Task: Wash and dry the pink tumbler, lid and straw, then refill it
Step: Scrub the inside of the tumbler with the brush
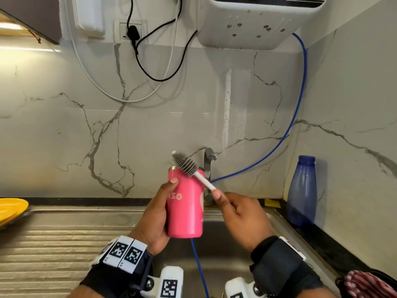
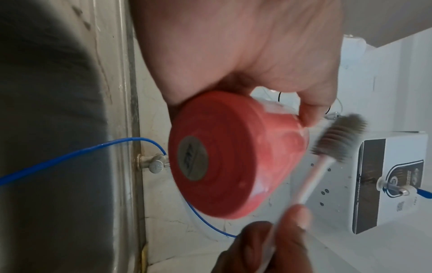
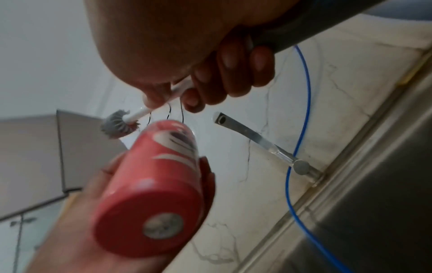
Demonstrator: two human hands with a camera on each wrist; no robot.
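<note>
The pink tumbler (image 1: pixel 186 203) is upright above the sink, without its lid, gripped round its body by my left hand (image 1: pixel 158 214). Its round base with a grey disc faces the wrist cameras (image 2: pixel 211 160) (image 3: pixel 149 218). My right hand (image 1: pixel 238 214) pinches the white handle of a bottle brush (image 1: pixel 185 163). The grey bristle head is outside the cup, just above its open rim (image 3: pixel 119 124) (image 2: pixel 339 138). Lid and straw are not in view.
A steel tap (image 1: pixel 209 166) stands behind the tumbler over the sink basin (image 1: pixel 227 254). A thin blue tube (image 1: pixel 296 112) runs from the wall purifier (image 1: pixel 253 22) into the sink. A blue bottle (image 1: pixel 301 190) stands on the right counter, a yellow plate (image 1: pixel 10 209) at left, a checked cloth (image 1: pixel 369 284) at lower right.
</note>
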